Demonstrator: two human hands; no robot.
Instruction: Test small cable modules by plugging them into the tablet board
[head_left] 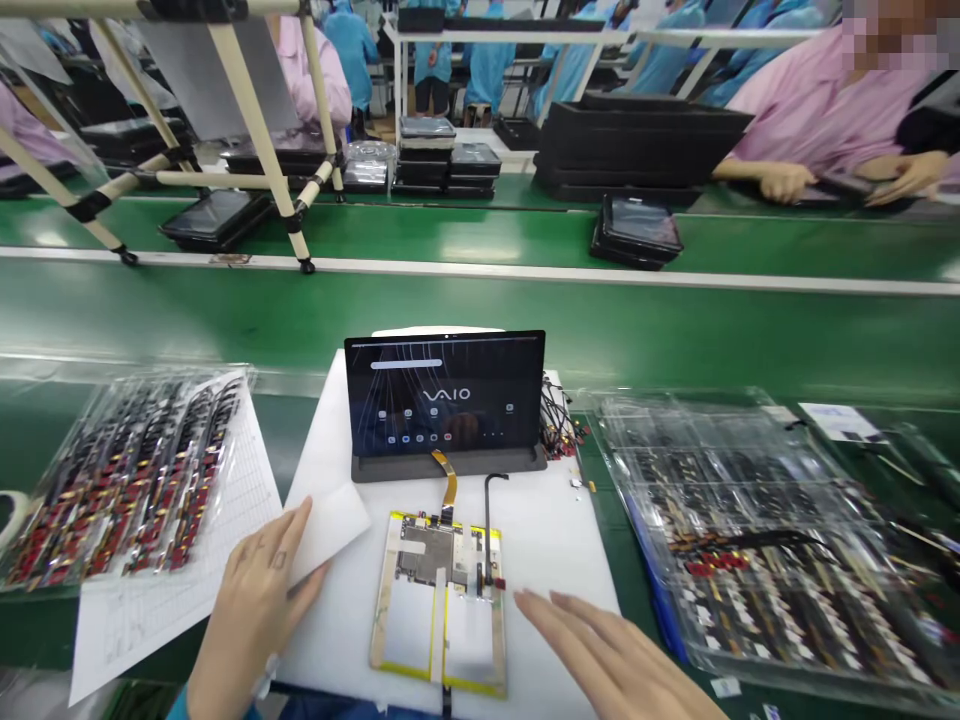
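Left hand point(261, 592) lay with fingers spread on a white card point(328, 530), unclenched; right hand point(600, 645) was flat and empty, fingertips just beside a battery-and-board assembly point(439, 600), its long axis pointing away from the person, on a white foam mat point(559, 540), ribbon-cabled to an upright VAIO tablet point(444, 395).

Long green assembly-line conveyor point(480, 310)

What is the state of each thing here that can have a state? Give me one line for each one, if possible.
Tablet: screen lit, VAIO home screen showing, standing in a gray stand.
Ribbon cable: bent, running from stand to board.
Circuit board with battery pack: lying flat, exposed, on a white mat.
Left hand: on a white sheet.
Right hand: open, fingers extended beside the board.
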